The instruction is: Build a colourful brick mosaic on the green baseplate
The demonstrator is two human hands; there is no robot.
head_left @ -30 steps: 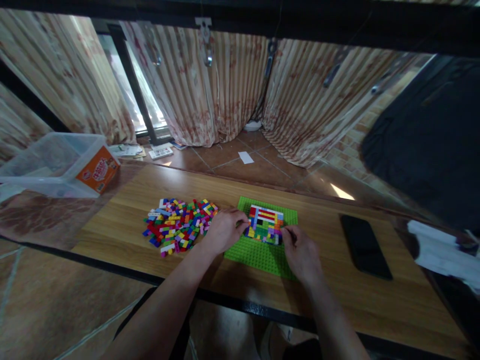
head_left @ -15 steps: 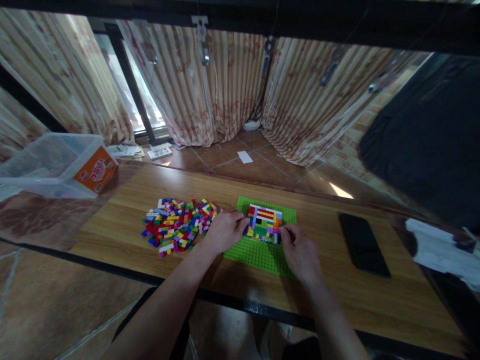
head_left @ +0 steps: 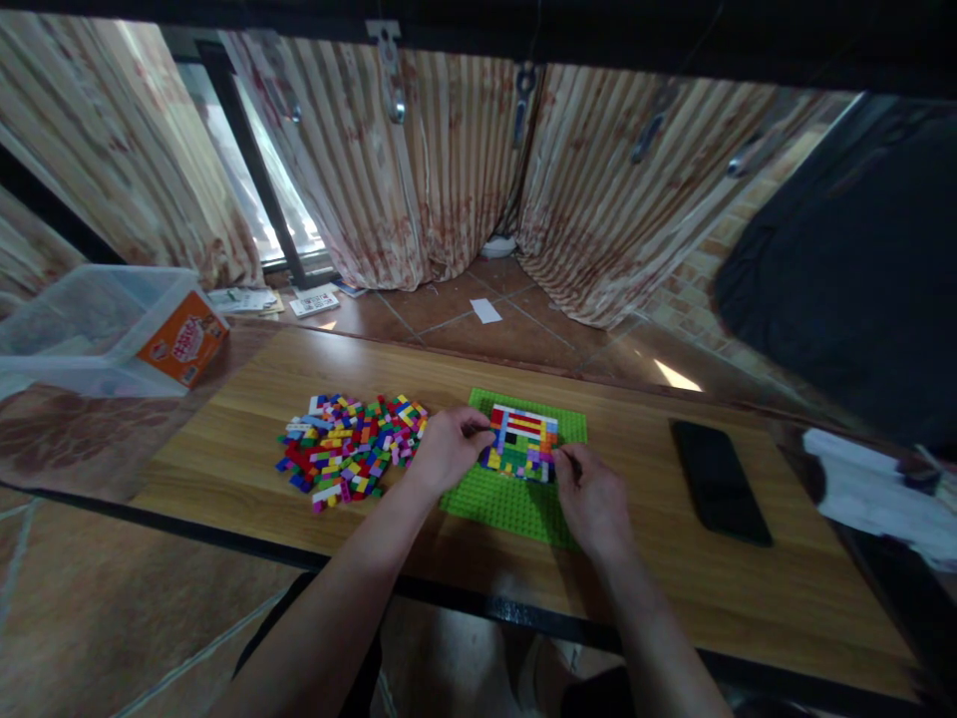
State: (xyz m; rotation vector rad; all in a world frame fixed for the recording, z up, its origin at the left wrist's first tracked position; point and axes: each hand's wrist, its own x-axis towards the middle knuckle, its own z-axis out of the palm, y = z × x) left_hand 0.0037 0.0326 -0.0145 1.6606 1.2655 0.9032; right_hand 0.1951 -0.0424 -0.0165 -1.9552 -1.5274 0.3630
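A patchwork build of coloured toy bricks (head_left: 524, 429) sits over the green studded baseplate (head_left: 497, 504). My left hand (head_left: 451, 451) is at the build's left edge, thumb and fingers pinched against it. At the opposite edge, my right hand (head_left: 593, 494) is closed in a similar pinch on the lower right corner. The fingertips partly cover both edges, so any loose brick between them is hidden. Left of the baseplate, close to my left forearm, lies a heap of loose toy bricks (head_left: 348, 449) in many colours.
A black phone (head_left: 719, 484) lies on the right of the wooden table (head_left: 246, 469). Beyond the table's left end stands a clear plastic bin (head_left: 97, 339) with an orange label. White papers (head_left: 874, 479) are at the far right, and striped curtains (head_left: 456, 179) hang behind.
The whole view has shifted slightly, with things appearing a little further left. Both hands stay at the two sides of the brick build; the left fingertips reach slightly further over its edge.
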